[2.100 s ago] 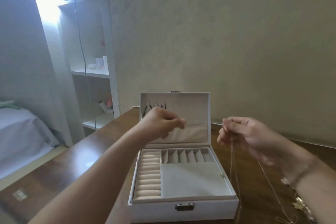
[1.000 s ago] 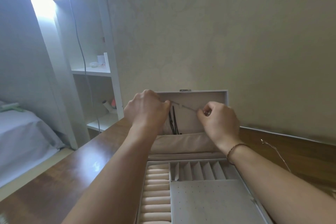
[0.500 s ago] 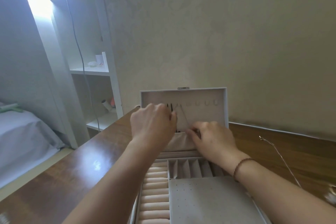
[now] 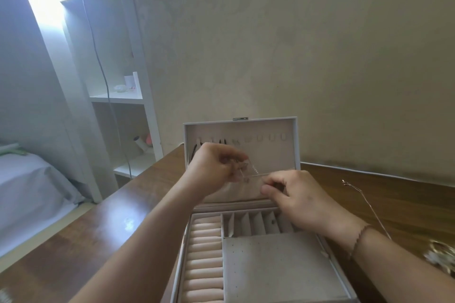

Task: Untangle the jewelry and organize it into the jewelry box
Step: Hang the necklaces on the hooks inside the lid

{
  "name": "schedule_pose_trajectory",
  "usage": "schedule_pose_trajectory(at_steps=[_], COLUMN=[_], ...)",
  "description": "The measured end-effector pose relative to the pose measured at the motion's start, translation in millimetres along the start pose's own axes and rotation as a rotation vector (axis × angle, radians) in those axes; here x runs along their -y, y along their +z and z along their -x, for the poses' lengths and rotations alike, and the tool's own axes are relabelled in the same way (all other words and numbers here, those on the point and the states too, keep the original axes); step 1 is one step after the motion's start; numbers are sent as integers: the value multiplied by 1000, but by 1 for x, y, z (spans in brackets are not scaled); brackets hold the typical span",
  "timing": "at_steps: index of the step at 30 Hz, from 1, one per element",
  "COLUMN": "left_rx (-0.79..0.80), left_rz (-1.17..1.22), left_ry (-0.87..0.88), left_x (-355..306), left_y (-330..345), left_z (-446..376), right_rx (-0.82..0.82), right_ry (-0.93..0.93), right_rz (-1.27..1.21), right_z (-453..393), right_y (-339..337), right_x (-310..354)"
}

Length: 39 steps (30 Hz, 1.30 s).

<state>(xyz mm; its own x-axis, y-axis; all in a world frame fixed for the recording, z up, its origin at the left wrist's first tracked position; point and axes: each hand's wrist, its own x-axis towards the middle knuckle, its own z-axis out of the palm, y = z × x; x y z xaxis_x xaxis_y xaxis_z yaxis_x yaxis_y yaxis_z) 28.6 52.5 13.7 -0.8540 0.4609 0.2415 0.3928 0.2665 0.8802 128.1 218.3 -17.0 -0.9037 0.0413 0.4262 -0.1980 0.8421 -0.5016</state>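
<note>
Both hands are up in front of the open lid [image 4: 270, 157] of the jewelry box [image 4: 283, 265], which sits on the wooden desk [image 4: 86, 241]. The left hand [image 4: 214, 167] has its fingers curled in, pinching one end of a thin chain [image 4: 254, 170]. The right hand [image 4: 295, 197] pinches the other end between thumb and fingertips, so the fine chain runs short and nearly taut between the two hands, right across the padded inside of the lid. A row of small hooks [image 4: 264, 138] lines the top of that lid; dark cords [image 4: 221, 142] hang from the hooks at the left, just above the left hand.

Down in the tray, the ring rolls [image 4: 204, 258] fill the left column, narrow slots [image 4: 253, 224] run along the back, and a flat perforated panel [image 4: 275, 268] covers the rest. A metal clasp [image 4: 240, 118] sits on the lid's top edge.

Out to the right, a second thin chain [image 4: 364, 206] lies stretched on the desk, and a blurred gold-coloured tangle [image 4: 440, 256] sits at the frame's edge. There's a dark beaded bracelet [image 4: 358, 241] on the right wrist. White shelves [image 4: 118, 98] and a bed [image 4: 24, 192] are off to the left. No writing, brand or label can be read anywhere here.
</note>
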Motion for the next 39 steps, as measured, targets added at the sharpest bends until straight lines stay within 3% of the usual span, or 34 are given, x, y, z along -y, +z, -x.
schedule_pose_trajectory(at_steps=[6,11,20,26,33,39], left_rx=[-287,-388,-196,-168,-153,-214], left_rz=[-144,-299,-679,-870,-762,-632], left_ry=[159,272,107,178,263,278], left_x=[15,11,17,16,27,33], left_y=[18,20,18,21,17,16], left_z=[-9,-11,-3,9,21,21], right_rx=[46,48,183,202,22,34], right_ry=[40,62,90,155,214,259], right_rz=[-14,-9,-96,-560,-663,-609], right_z=[8,9,19,-9,-73,-85], right_y=[-5,-8,-21,-44,-33,-12], right_x=[-1,-2,14,43,55,48])
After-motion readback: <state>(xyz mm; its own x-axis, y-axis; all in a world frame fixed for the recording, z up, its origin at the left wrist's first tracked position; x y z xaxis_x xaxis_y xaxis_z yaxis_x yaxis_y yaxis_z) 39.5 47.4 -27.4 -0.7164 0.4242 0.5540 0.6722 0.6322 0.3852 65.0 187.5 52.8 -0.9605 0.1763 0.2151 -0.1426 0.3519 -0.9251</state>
